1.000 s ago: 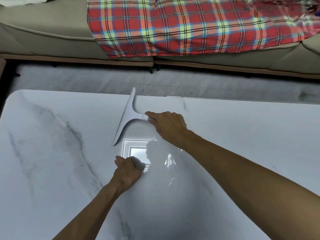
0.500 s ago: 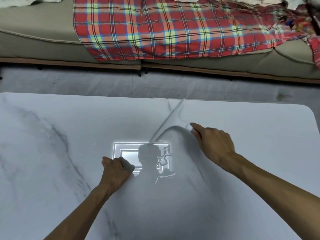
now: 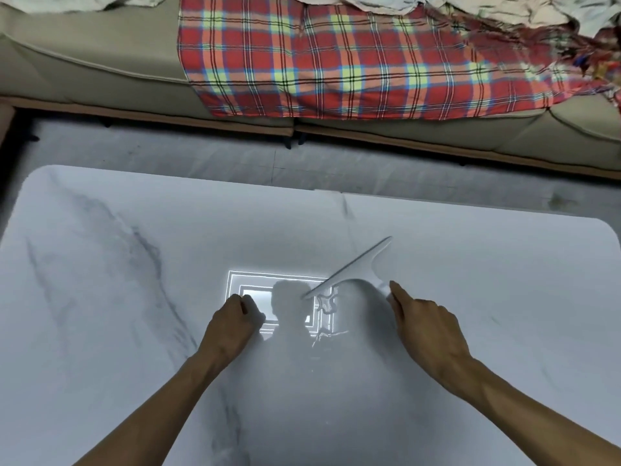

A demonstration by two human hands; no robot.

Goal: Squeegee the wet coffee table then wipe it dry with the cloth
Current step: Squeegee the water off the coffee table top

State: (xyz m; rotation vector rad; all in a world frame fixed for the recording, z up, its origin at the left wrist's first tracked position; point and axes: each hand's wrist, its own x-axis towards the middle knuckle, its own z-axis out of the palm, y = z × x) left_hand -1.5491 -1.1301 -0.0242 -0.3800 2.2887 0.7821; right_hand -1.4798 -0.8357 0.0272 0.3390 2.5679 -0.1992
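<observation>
The white marble coffee table (image 3: 100, 297) fills the lower view. A white squeegee (image 3: 353, 267) lies with its blade slanting from lower left to upper right, a little right of the table's middle. My right hand (image 3: 426, 327) grips its short handle from the right, fingers curled round it. A thin trail of water (image 3: 326, 306) shows just under the blade's lower end, in the bright reflection of a ceiling light. My left hand (image 3: 232, 321) rests on the table as a fist, with a small pale cloth (image 3: 258, 316) bunched at its fingers.
Beyond the table's far edge runs a strip of grey floor (image 3: 201, 163), then a beige sofa (image 3: 84, 62) covered partly by a red plaid blanket (image 3: 336, 62). Crumpled pale fabric (image 3: 504, 8) lies on the sofa's back right.
My right hand has dragged the squeegee from the far left-centre toward the right and nearer to me, and the blade has turned flatter. My left hand has stayed in place.
</observation>
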